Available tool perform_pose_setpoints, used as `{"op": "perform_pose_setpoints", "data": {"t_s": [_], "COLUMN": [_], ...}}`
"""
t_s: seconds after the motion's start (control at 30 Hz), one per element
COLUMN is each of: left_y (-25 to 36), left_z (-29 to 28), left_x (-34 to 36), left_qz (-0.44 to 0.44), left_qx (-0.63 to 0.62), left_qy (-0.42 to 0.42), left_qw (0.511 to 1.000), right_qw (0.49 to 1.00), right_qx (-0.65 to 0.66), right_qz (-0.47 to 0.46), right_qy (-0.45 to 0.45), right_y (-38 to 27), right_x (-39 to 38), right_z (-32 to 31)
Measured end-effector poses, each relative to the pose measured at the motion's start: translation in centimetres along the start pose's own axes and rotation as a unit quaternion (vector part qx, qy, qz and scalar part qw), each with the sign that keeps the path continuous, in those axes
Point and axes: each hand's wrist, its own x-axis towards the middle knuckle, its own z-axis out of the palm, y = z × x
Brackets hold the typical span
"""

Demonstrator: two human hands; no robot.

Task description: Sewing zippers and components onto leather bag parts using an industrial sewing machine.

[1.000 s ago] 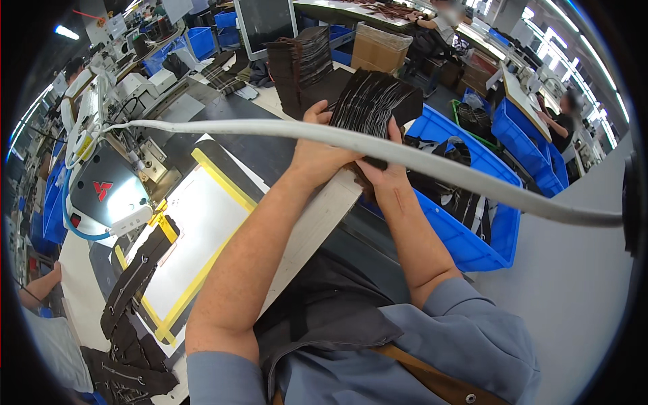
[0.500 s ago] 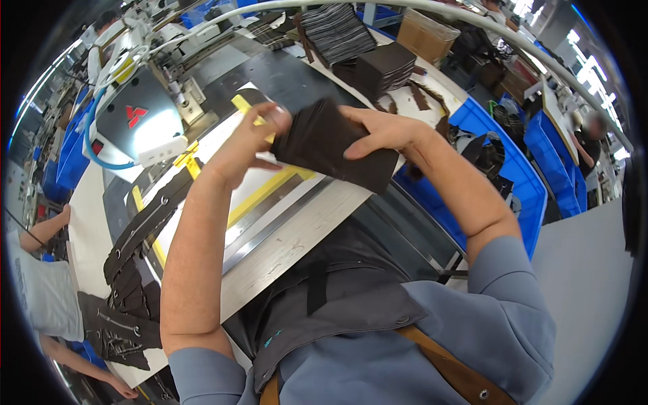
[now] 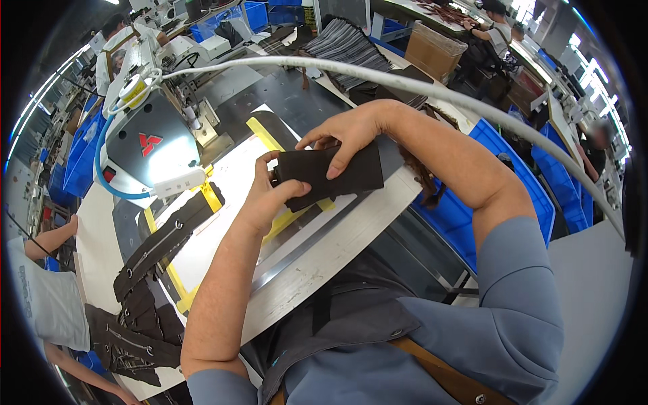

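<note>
A stack of dark brown fabric pieces (image 3: 354, 169) is held level over the front of the work table, its edges lined up in a block. My left hand (image 3: 266, 192) grips its left end, thumb on top and fingers curled behind. From above, my right hand (image 3: 347, 138) clasps the stack's far edge, thumb pressed on the upper face. Beneath both hands lies a white sheet (image 3: 226, 182) edged with yellow tape (image 3: 264, 135). Left of the sheet stands a sewing machine (image 3: 152, 138) with its lamp lit.
Dark fabric strips with metal zippers (image 3: 158, 243) trail off the table's left side, near another person's arm (image 3: 54, 239). Blue bins (image 3: 520, 196) stand at the right. Piled grey fabric (image 3: 344, 50) and a cardboard box (image 3: 432, 50) sit farther back. A white tube (image 3: 405, 82) arches across the view.
The stack was tilted and fanned at its left end; now it is level and squared. My left hand, blurred and loose before, now grips its end. The right hand has shifted left.
</note>
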Motion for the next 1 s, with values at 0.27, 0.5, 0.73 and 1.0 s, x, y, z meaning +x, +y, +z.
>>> {"op": "perform_pose_setpoints", "data": {"t_s": [0.27,0.5,0.73,1.0], "left_y": [0.6,1.8,5.1,11.1], "left_z": [0.1,1.3,-0.6,9.3], "left_x": [9.1,14.3,16.3,26.8], "left_qz": [-0.128,-0.109,0.163,0.161], "left_qx": [-0.193,-0.066,0.359,0.421], "left_qy": [0.088,0.188,0.277,0.270], "left_qw": [0.969,0.974,0.876,0.851], "right_qw": [0.885,0.821,0.813,0.849], "right_qx": [0.007,-0.007,-0.096,-0.011], "right_qz": [-0.035,-0.035,0.123,0.264], "right_qy": [0.464,0.570,0.562,0.458], "right_y": [3.5,8.5,13.5,15.3], "right_x": [-4.1,-6.5,-6.9,-9.0], "right_z": [-10.4,-14.8,-15.9,-16.0]}}
